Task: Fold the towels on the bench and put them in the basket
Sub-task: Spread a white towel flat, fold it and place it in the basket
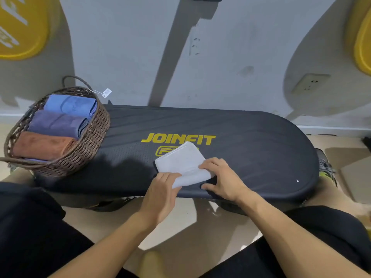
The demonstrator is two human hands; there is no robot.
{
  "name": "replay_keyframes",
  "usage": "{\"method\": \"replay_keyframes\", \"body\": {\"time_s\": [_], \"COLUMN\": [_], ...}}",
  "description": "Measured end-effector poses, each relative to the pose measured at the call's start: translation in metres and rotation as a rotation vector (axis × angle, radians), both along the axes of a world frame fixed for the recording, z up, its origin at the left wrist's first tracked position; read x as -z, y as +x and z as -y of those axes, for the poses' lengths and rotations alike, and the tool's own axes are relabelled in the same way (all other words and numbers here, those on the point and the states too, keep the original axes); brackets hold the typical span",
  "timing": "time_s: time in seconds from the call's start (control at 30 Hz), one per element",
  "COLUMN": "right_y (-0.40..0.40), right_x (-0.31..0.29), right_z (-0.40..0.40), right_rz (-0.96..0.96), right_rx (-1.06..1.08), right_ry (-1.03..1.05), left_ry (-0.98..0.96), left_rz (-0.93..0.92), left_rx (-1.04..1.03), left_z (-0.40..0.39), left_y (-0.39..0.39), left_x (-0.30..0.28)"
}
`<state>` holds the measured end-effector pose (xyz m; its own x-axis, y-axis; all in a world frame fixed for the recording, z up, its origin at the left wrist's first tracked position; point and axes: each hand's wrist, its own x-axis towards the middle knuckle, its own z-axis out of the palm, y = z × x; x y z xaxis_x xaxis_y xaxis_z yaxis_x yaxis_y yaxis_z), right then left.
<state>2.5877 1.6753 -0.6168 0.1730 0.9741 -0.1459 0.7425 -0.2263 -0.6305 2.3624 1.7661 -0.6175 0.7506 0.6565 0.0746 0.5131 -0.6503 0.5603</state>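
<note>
A white towel point(181, 162), folded into a small rectangle, lies on the dark bench point(251, 141) near its front edge, partly covering the yellow logo. My left hand point(160, 194) grips the towel's near left corner, fingers curled over the edge. My right hand point(222, 178) grips the near right edge, fingers on top and thumb at the bench surface below it. A brown wicker basket point(88, 145) stands on the bench's left end. It holds three folded towels: blue point(70, 104), purple point(56, 123) and orange-brown point(42, 145).
A grey wall with a socket point(310, 83) rises right behind the bench. A paper tag point(106, 92) hangs off the basket's handle. My knees in black shorts flank the view below, over a beige floor. Shoes point(326, 169) show past the bench's right end.
</note>
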Motion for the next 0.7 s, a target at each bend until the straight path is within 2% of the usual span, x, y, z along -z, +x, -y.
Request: {"method": "replay_keyframes", "body": {"time_s": [0.23,0.33,0.43,0.5,0.6,0.7], "right_y": [-0.016,-0.025,-0.029,-0.029,-0.030,-0.038], "right_x": [-0.011,-0.013,-0.006,-0.002,0.003,0.006], "right_z": [-0.012,-0.013,-0.012,-0.014,-0.020,-0.028], "right_rz": [-0.044,-0.239,-0.438,-0.488,-0.487,-0.411], "right_rx": [0.043,0.173,0.326,0.413,0.496,0.591], "right_ry": [0.167,0.041,-0.039,-0.027,-0.045,-0.054], "left_ry": [-0.422,-0.463,-0.423,-0.333,-0.109,-0.089], "left_rz": [0.040,0.088,0.099,0.121,0.076,-0.086], "left_rx": [-0.220,-0.343,-0.454,-0.480,-0.500,-0.557], "left_z": [-0.041,-0.042,-0.036,-0.031,-0.027,-0.034], "left_y": [-0.017,-0.012,0.003,0.013,0.019,0.019], "left_x": [-0.010,-0.008,-0.004,-0.003,0.001,0.002]}}
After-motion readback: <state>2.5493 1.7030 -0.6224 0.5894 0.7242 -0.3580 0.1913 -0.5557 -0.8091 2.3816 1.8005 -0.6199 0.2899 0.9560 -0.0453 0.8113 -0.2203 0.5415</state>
